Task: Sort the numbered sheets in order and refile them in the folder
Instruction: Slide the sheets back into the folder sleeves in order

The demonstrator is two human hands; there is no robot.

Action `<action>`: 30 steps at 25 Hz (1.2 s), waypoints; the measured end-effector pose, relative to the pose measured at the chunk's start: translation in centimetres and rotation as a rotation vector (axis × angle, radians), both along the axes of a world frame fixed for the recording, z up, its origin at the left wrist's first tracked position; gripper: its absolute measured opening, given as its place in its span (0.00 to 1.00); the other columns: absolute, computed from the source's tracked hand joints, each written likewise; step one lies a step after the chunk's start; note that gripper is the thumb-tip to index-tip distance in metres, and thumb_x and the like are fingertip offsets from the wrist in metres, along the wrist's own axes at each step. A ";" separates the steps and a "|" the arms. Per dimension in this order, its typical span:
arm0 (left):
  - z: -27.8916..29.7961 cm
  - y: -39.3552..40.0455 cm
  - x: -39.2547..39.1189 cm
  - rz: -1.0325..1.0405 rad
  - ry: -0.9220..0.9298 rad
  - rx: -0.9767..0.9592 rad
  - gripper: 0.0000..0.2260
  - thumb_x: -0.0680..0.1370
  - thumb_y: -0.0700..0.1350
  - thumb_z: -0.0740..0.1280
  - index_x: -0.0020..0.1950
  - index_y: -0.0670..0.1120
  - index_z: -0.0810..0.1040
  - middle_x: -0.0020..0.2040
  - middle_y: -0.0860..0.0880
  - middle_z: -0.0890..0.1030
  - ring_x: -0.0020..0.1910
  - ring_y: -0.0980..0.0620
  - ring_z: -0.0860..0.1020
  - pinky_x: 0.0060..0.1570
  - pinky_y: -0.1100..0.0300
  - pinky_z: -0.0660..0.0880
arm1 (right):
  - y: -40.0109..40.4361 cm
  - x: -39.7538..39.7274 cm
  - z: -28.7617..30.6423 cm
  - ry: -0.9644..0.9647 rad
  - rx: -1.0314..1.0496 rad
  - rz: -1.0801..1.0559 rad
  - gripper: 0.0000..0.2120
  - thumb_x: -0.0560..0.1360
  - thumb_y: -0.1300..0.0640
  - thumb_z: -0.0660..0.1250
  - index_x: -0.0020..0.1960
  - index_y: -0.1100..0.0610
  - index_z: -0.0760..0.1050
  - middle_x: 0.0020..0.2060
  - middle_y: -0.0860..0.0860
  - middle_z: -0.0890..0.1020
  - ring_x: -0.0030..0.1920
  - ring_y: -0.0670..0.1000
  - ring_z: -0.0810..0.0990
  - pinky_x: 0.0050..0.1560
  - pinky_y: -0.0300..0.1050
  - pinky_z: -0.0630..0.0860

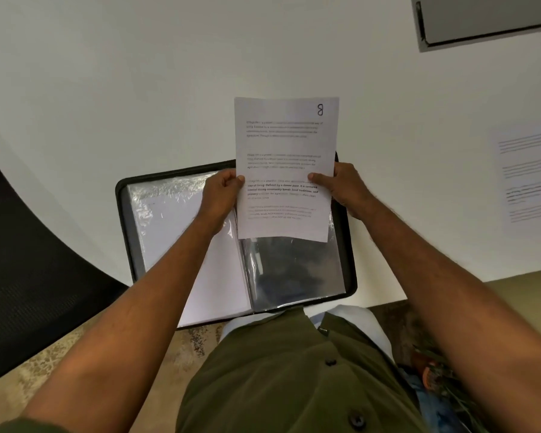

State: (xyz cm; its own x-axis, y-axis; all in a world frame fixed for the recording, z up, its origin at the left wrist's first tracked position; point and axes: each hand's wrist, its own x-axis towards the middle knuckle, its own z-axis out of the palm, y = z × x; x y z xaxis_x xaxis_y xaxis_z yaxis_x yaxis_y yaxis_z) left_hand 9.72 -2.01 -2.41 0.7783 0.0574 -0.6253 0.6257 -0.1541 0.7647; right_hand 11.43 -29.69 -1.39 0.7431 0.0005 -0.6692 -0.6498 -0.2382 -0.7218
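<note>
A printed sheet numbered 8 [285, 151] is held upright over an open black folder [124, 195] that lies at the near edge of a white table [138, 89]. My left hand [221, 195] pinches the sheet's left edge and my right hand [341, 187] pinches its right edge, thumbs on the front. The folder's left page holds a white sheet in a clear sleeve [175, 232]. Its right clear sleeve [297, 270] looks dark and empty, and the sheet's lower edge hangs just over that sleeve's top.
Another printed sheet [528, 173] lies on the table at the far right. A black chair [28, 260] stands to the left of the folder. A grey tray-like object [487, 20] sits at the table's far right corner.
</note>
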 end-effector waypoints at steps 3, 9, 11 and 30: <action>-1.5 -0.7 1.8 -0.077 -0.165 0.205 0.10 0.83 0.43 0.63 0.59 0.49 0.82 0.54 0.51 0.85 0.52 0.49 0.83 0.56 0.48 0.82 | -1.6 2.2 -0.5 -0.009 0.004 -0.102 0.18 0.78 0.57 0.74 0.66 0.58 0.79 0.57 0.51 0.85 0.51 0.47 0.86 0.53 0.42 0.83; -4.1 -2.6 0.7 -0.592 -0.484 0.818 0.20 0.81 0.41 0.64 0.73 0.43 0.73 0.65 0.40 0.75 0.63 0.41 0.72 0.61 0.48 0.74 | -4.9 4.2 -2.0 -0.019 -0.018 -0.470 0.14 0.78 0.56 0.73 0.63 0.54 0.80 0.55 0.50 0.86 0.53 0.50 0.86 0.52 0.47 0.84; -4.8 -2.9 -0.7 -0.679 -0.513 0.941 0.22 0.79 0.39 0.67 0.74 0.43 0.72 0.69 0.38 0.73 0.65 0.39 0.70 0.62 0.43 0.73 | -5.3 4.1 -2.3 -0.014 0.020 -0.591 0.12 0.78 0.57 0.74 0.60 0.52 0.80 0.55 0.49 0.86 0.53 0.50 0.86 0.54 0.49 0.84; -2.9 -1.4 2.3 -0.940 -0.560 0.716 0.13 0.74 0.33 0.65 0.51 0.51 0.74 0.52 0.54 0.78 0.58 0.50 0.73 0.61 0.51 0.55 | -2.9 6.7 -1.4 0.024 0.528 -0.968 0.12 0.80 0.60 0.71 0.62 0.62 0.78 0.57 0.60 0.85 0.56 0.57 0.85 0.57 0.57 0.83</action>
State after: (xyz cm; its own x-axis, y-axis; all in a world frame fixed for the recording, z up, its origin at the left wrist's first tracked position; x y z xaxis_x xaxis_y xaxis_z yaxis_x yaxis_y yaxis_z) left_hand 12.06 -3.43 -5.32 0.8456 -0.4645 -0.2630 -0.3179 -0.8340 0.4510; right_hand 18.12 -32.58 -2.79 0.5708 -0.2844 -0.7703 -0.4103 0.7138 -0.5676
